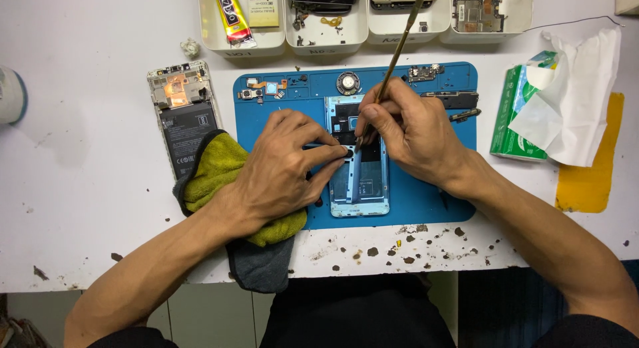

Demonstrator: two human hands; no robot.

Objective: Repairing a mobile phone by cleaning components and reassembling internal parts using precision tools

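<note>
Phone frame [359, 181] on blue mat [439, 208] at frame centre, left hand [283, 165] pinching a small black part [347, 150] over it, right hand [406, 132] gripping a thin brass-coloured tool [399, 52], yellow-green cloth [213, 172] under the left wrist.

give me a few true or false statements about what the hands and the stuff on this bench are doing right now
1. The right hand holds a long thin tool with its tip down at the opened phone frame. True.
2. The phone frame lies directly on the bare white table. False: it lies on the blue work mat.
3. The left hand rests partly on a yellow-green cloth. True.
4. The tissue pack sits to the left of the mat. False: it is to the right of it.
5. A second opened phone lies left of the mat. True.
</note>
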